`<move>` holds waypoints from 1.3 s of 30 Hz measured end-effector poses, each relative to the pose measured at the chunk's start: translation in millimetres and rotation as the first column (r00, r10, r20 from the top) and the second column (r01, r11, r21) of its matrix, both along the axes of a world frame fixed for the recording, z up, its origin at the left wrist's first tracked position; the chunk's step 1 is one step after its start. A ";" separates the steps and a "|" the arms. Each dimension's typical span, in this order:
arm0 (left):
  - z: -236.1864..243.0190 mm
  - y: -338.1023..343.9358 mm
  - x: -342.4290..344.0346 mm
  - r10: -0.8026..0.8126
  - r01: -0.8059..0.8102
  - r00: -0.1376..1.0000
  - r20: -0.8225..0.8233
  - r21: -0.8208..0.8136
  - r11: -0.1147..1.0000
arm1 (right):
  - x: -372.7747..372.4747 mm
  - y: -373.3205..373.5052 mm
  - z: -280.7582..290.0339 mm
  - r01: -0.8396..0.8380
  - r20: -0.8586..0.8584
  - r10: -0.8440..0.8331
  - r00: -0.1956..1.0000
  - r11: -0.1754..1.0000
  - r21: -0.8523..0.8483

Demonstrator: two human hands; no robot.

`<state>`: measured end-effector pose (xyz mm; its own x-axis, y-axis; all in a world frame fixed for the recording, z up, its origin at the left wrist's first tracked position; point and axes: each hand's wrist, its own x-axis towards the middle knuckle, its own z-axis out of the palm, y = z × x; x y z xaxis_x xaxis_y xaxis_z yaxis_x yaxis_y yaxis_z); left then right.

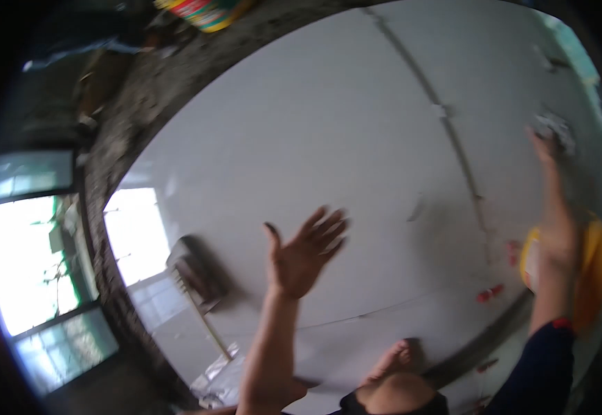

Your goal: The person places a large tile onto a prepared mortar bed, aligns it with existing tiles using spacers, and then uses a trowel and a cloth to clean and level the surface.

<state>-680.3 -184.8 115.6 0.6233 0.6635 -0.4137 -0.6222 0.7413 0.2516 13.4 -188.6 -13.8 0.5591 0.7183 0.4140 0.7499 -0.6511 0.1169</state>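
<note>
My left hand [308,252] hovers above a large glossy pale grey floor surface [301,138], fingers spread and nothing in them. Out to the far right, my right hand [547,146] is on a crumpled whitish cloth [562,131]; blur hides most of its fingers, though the thumb side shows. A dark straight gap [459,149] runs across the pale surface between the two hands. Beside my right forearm is a yellow container or bag [597,259], partly covered by the arm. My bare foot [389,361] and bent knee show at the lower edge.
Left of my left forearm lies a dark grey-brown block-like thing [201,270] near a pale stick [204,318] and crumpled clear plastic [221,377]. Small red objects [490,293] lie at the right. Rough dark ground [131,131] borders the surface; a colourful bucket [204,12] stands beyond.
</note>
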 end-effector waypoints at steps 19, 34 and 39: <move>-50.3 -59.0 -99.4 0.154 0.075 0.405 -0.901 0.201 0.977 | -266.7 -21.7 74.3 -0.245 -0.632 0.368 0.682 0.929 0.276; -57.3 -54.6 -105.5 0.193 0.003 0.459 -0.867 0.219 0.976 | -305.0 -81.5 169.5 -0.618 -0.490 0.552 0.675 0.785 0.033; -54.7 -53.1 -89.7 0.153 0.035 0.476 -0.866 0.192 0.981 | -396.9 -55.2 56.6 -0.704 -0.500 0.655 0.567 0.700 0.118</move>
